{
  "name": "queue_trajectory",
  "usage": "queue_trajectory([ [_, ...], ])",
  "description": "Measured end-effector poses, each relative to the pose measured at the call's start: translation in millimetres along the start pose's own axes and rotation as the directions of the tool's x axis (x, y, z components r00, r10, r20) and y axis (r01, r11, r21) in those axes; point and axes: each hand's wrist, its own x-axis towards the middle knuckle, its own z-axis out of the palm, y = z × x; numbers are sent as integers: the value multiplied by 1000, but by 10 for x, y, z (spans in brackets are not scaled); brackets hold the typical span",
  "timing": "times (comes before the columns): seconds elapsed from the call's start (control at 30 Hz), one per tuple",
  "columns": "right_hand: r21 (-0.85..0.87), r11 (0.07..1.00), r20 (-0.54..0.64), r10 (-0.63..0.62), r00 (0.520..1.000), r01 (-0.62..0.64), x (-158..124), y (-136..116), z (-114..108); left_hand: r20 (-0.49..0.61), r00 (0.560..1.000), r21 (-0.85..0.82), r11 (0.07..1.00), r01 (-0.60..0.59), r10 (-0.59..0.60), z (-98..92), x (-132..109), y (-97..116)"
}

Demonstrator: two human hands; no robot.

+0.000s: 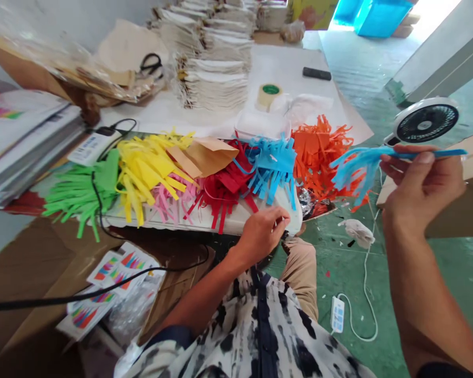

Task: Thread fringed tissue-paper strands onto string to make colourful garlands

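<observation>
Your right hand point(421, 184) pinches a blue fringed strip point(368, 156), apparently to leave its tails point(349, 172) loose, while your left hand's point(264, 231) fingers curl, hold unclear, near colour-sorted bundles point(227, 181).

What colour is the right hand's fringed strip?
The fringed strip in the right hand is light blue; head view.

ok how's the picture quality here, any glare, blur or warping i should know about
Head view: background blown out to white beside the blue bin, top right; head view: glare on the clear plastic sheeting, upper left; head view: the pillar slants, likely wide-angle distortion; head view: blue fringe in the right hand slightly soft.
</observation>
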Motion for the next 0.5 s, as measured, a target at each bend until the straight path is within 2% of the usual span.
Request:
queue_trajectory([
  [0.03, -113, 988, 63, -102, 993, 109, 31, 59, 24, -45, 998, 70, 997, -33, 36, -55, 84, -17],
  [0.07, -211, 954, 177, -176, 968, 212, 32, 121, 46, -83, 994, 150, 987, -53, 66, -116, 185, -37],
  [0.1, -279, 909, 313, -220, 924, 311, 7, 186, 66, -118, 989, 239, 969, -61, 92, -177, 302, -63],
  [0.17, -341, 821, 557, -216, 802, 458, -88, 323, 97, -188, 971, 424, 904, -57, 149, -284, 569, -140],
  [0.23, -391, 762, 704, -113, 701, 516, -193, 446, 117, -211, 954, 569, 820, -58, 214, -351, 845, -254],
  [0.33, -484, 662, 777, 25, 628, 572, -288, 531, 132, -180, 957, 664, 746, -51, 226, -366, 1174, -457],
  [0.4, -498, 628, 789, 42, 613, 598, -302, 508, 154, -175, 964, 660, 750, -36, 200, -342, 1297, -571],
  [0.5, -467, 631, 808, 20, 589, 619, -294, 399, 239, -198, 961, 629, 777, -28, 195, -309, 1354, -658],
])
